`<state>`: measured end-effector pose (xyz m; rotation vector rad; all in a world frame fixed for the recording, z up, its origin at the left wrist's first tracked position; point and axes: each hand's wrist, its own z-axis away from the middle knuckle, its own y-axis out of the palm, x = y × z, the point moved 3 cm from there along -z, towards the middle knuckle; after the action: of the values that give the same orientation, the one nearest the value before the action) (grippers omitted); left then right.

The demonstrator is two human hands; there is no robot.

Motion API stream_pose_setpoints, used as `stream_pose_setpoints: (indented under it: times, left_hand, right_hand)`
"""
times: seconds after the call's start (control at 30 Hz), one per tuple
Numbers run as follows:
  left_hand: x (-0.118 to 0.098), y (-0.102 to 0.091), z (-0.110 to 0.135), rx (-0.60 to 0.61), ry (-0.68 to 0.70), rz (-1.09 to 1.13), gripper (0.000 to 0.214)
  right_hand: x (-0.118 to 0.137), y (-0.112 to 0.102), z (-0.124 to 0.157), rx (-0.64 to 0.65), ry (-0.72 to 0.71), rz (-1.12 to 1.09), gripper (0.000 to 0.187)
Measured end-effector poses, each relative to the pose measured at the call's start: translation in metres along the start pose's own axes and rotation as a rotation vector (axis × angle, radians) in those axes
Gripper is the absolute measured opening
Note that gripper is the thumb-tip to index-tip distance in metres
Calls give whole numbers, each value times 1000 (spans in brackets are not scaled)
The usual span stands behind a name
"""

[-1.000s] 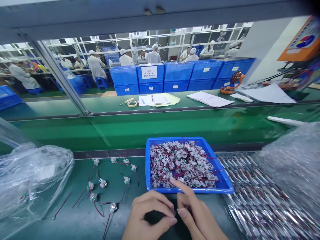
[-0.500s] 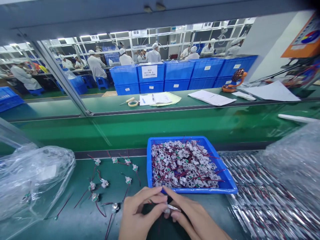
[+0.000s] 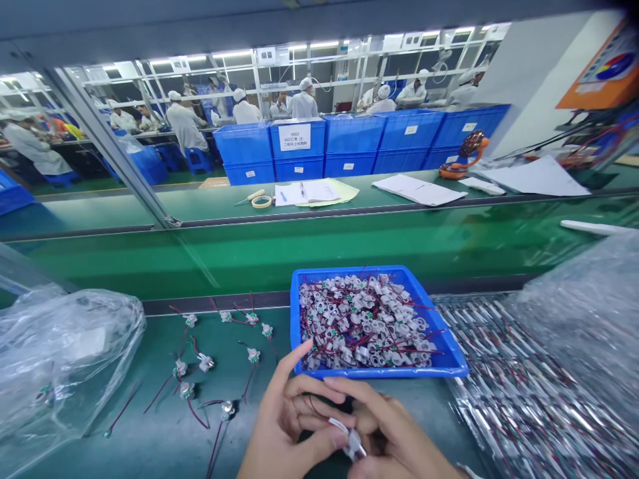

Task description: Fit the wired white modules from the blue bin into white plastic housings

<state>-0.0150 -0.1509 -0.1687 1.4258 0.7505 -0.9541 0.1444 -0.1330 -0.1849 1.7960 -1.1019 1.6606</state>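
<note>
Close to the front edge of the view, both hands meet over a small grey-white plastic part (image 3: 353, 444) with a shiny metal end; a thin dark wire runs near it. My left hand (image 3: 294, 426) pinches the part with its thumb, its index finger raised toward the bin. My right hand (image 3: 399, 432) closes around the metal end from the other side, its fingertips partly hidden. Just beyond the hands stands a blue bin (image 3: 384, 373) heaped with similar grey parts with red wires. Left of the hands, several wired parts (image 3: 228, 409) lie loose on the green bench (image 3: 160, 452).
Rows of shiny wired pieces (image 3: 519, 372) lie at right under clear plastic (image 3: 594, 313). A plastic bag (image 3: 70, 359) sits at left. Past the green belt (image 3: 279, 249) are papers (image 3: 419, 189), a tape roll (image 3: 261, 201) and stacked blue crates (image 3: 354, 143). People work behind.
The part has turned in my fingers and now tilts downward, lower in view. My left index finger has lifted away toward the bin. The view has shifted slightly.
</note>
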Motion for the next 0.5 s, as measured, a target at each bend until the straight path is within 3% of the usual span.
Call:
stream_pose_setpoints:
  times: [0.07,0.13,0.2,0.3,0.4,0.47,0.5]
  left_hand:
    - [0,-4,0,-4,55,-82,75]
    - [-4,-9,0,-94,130,-230,68]
    - [-9,-9,1,-126,171,-391,59]
    - [-10,-7,2,-127,229,-529,48]
    - [-4,-10,3,-163,309,-585,49]
    - [3,-13,2,-113,332,-637,53]
    - [7,-15,1,-57,339,-671,54]
  right_hand:
    - [4,-3,-2,-88,-35,47,65]
    - [14,-6,-4,-195,-79,231,51]
    - [25,-7,-5,-227,-147,415,38]
    - [33,-6,-7,-231,-221,515,35]
    - [21,-5,-5,-219,-145,508,18]
    - [5,-3,0,-165,-73,522,6]
    - [-3,-1,4,-139,-45,532,12]
